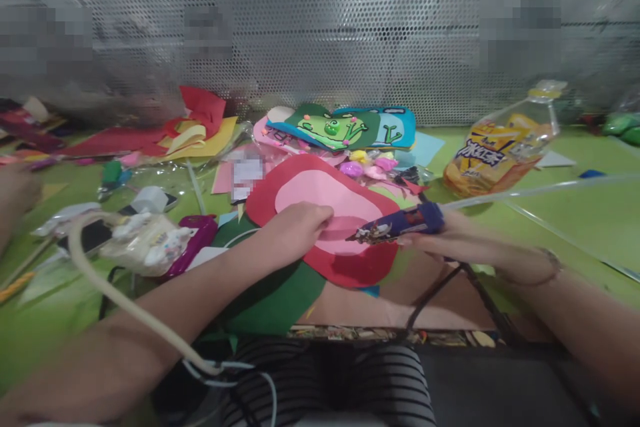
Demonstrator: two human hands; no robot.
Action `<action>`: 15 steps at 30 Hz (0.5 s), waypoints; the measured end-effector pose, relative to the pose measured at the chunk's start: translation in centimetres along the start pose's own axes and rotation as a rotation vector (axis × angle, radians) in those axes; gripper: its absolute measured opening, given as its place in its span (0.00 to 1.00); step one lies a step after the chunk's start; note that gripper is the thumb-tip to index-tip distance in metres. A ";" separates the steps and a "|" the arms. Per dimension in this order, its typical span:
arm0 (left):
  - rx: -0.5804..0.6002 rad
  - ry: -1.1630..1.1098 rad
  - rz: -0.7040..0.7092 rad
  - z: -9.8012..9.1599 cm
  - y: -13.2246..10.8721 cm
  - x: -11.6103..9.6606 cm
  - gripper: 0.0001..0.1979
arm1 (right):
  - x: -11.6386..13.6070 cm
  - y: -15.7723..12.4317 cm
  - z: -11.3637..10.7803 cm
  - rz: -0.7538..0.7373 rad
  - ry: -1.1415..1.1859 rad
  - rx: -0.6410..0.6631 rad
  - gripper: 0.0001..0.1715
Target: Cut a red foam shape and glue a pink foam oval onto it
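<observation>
A red paper cutout with rounded edges lies in front of me, and a smaller light pink paper cutout sits on top of it. My left hand rests over the pink piece with its fingers curled in and the thumb along its surface; the fingertips are hidden. My right hand is closed around a dark blue glue gun, whose nozzle points left, close over the pink paper. A clear glue stick sticks out of its back end. Dark green paper lies under the cutouts' near left side.
A tilted orange drink bottle stands at right. Behind the cutouts are a decorated blue and green paper piece and small clay lumps. A pale hose and a dark cable cross near my arms. Another person's hand is at left.
</observation>
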State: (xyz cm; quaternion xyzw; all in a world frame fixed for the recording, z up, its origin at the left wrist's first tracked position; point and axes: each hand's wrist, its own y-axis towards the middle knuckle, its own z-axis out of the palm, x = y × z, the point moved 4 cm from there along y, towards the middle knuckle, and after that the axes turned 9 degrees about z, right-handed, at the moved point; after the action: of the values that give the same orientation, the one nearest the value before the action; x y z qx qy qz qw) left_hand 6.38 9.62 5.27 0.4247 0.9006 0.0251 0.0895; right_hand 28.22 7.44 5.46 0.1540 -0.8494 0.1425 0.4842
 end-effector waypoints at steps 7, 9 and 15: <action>-0.021 -0.125 0.010 0.3 0.2 -0.5 0.08 | 1.6 0.4 2.0 -0.093 -0.353 -0.040 0.14; -0.030 -0.150 0.013 0.5 0.3 -0.5 0.10 | 1.9 0.4 2.3 -0.107 -0.348 -0.011 0.15; -0.031 -0.072 0.046 0.8 0.0 -0.6 0.13 | 0.8 0.7 2.3 -0.057 -0.407 -0.085 0.12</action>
State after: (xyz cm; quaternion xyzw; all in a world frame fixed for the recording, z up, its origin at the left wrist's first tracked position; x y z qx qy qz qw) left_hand 6.95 9.14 4.54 0.4445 0.8862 0.0258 0.1277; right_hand 25.72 7.10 4.93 0.1828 -0.9303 0.0587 0.3126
